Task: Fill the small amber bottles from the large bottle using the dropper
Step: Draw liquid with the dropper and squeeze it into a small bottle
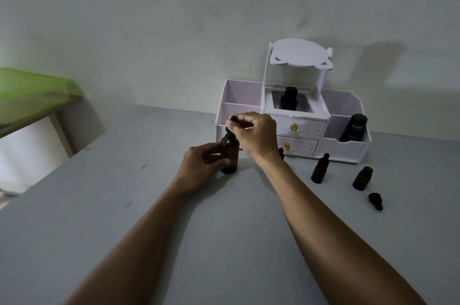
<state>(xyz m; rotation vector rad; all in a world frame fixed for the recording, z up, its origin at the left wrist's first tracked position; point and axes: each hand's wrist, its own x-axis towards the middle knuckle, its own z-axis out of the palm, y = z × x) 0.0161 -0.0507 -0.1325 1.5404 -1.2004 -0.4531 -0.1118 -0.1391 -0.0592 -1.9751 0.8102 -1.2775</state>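
The large amber bottle stands upright on the grey table. My left hand grips its body from the left. My right hand pinches the black dropper cap at the bottle's top. To the right stands a small amber bottle with its dropper cap on. Further right stands another small amber bottle without a cap, and a loose black dropper cap lies near it. A third small bottle is mostly hidden behind my right wrist.
A white organiser with two gold-knobbed drawers stands against the wall behind the bottles. It holds a black Kahf bottle on the right and a dark bottle in the middle. A green-topped table is at the far left.
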